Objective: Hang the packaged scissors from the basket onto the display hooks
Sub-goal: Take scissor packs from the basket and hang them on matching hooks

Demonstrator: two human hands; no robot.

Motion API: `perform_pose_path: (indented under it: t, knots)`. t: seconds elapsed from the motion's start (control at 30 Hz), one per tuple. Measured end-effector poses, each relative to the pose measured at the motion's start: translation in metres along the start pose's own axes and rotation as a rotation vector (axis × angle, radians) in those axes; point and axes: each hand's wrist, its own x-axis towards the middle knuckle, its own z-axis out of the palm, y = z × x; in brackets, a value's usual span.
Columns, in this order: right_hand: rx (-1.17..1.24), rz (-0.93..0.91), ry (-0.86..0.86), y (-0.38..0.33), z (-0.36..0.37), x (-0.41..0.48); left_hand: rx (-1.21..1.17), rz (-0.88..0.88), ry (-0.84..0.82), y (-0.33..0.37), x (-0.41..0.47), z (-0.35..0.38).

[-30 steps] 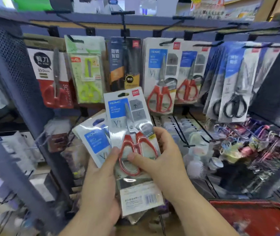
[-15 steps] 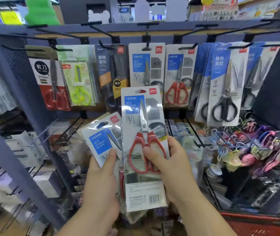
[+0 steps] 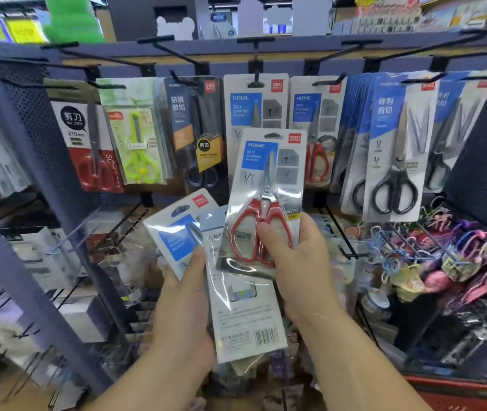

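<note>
My right hand (image 3: 298, 268) grips a pack of red-handled scissors (image 3: 266, 200) by its lower half and holds it upright in front of the rack. Its hang hole sits a little below the hook (image 3: 254, 81) that carries a matching red-handled pack (image 3: 248, 105). My left hand (image 3: 186, 310) holds a fan of other scissor packs (image 3: 236, 315), the front one showing a barcode and a blue-label pack (image 3: 177, 232) tilted to the left. A corner of the red basket (image 3: 456, 393) shows at the bottom right.
The hook row holds more scissor packs: red (image 3: 94, 149), green (image 3: 138, 143), dark (image 3: 197, 134), another red-handled one (image 3: 316, 126), and black-handled ones (image 3: 393, 149) on the right. Bare black hooks (image 3: 177, 54) jut out above. Colourful keychains (image 3: 444, 262) hang at lower right.
My right hand has lifted the red-handled pack up and away from the stack toward the hook row. My left hand keeps the other packs, now uncovered. The view has tilted upward.
</note>
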Motion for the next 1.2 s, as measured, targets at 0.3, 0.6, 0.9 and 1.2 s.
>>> perform_pose_path:
  t: [0.3,0.6,0.9,1.2]
  knots:
    - [0.055,0.043,-0.151,-0.011,0.001,0.01,0.033,0.031,-0.107,-0.001,0.004,-0.008]
    - [0.202,-0.013,-0.129,-0.022,0.013,0.023,0.031,0.061,-0.147,0.003,0.01,-0.005]
    - [0.11,-0.043,-0.203,-0.032,-0.01,0.029,0.05,0.09,-0.033,0.01,0.02,-0.018]
    - [0.055,-0.116,-0.296,-0.039,-0.007,0.026,0.092,0.211,0.078,0.032,0.034,-0.037]
